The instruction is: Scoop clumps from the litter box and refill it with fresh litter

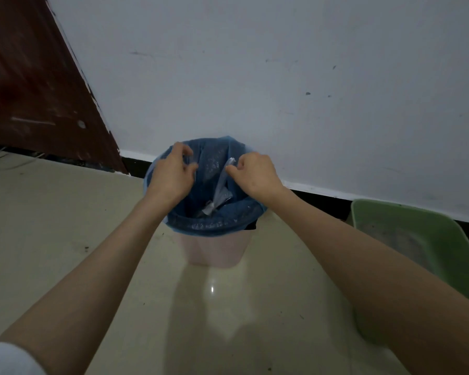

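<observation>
— Where's the litter box (428, 239)?
— Right edge of frame, a pale green tray on the floor by the wall, partly behind a forearm.
— Anything in it?
— Grey litter, spread thin along the bottom.

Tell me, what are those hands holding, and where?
Both the left hand and right hand pinch the blue bin bag at its top edge.

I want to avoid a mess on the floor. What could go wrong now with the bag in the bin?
1. Both hands, left and right, pinch the thin blue bag; pulling hard may tear it.
2. The bin looks light and may tip.
3. The litter box sits close by the right arm, easy to knock.
</observation>
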Demonstrator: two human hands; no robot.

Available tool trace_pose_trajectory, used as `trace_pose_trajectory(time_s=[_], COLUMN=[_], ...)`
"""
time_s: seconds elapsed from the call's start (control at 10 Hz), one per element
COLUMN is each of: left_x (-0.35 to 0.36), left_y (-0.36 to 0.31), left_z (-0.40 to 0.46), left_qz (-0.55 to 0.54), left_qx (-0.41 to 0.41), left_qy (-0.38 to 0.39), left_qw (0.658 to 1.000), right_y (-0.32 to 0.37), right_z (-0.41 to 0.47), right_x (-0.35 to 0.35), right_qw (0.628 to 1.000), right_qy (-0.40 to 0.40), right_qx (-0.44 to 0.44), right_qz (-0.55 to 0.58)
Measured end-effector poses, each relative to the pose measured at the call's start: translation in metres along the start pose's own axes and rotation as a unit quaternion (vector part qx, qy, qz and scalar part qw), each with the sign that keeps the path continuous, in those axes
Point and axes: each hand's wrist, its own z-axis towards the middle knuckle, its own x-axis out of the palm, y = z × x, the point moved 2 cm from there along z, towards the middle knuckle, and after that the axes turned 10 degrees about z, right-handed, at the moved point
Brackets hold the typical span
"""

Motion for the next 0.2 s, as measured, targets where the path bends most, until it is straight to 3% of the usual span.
trace_pose_trajectory(time_s=[0.1, 0.2], left_x=[0.0039, 0.0004], left_y=[-0.0011, -0.0058], left_z=[-0.0046, -0.0086], left_qz=[0.013, 0.033], left_qx=[0.033, 0.015], left_qy=[0.055, -0.019], left_qw=[0.998, 0.999], right_y=[-0.0020, -0.0030], right_z=[-0.0054, -0.0078], right_x=[0.0019, 0.0010], right_qw=[0.998, 0.999], right_qy=[0.056, 0.023], right_qx=[0.005, -0.017], right_qz=[0.006, -0.035])
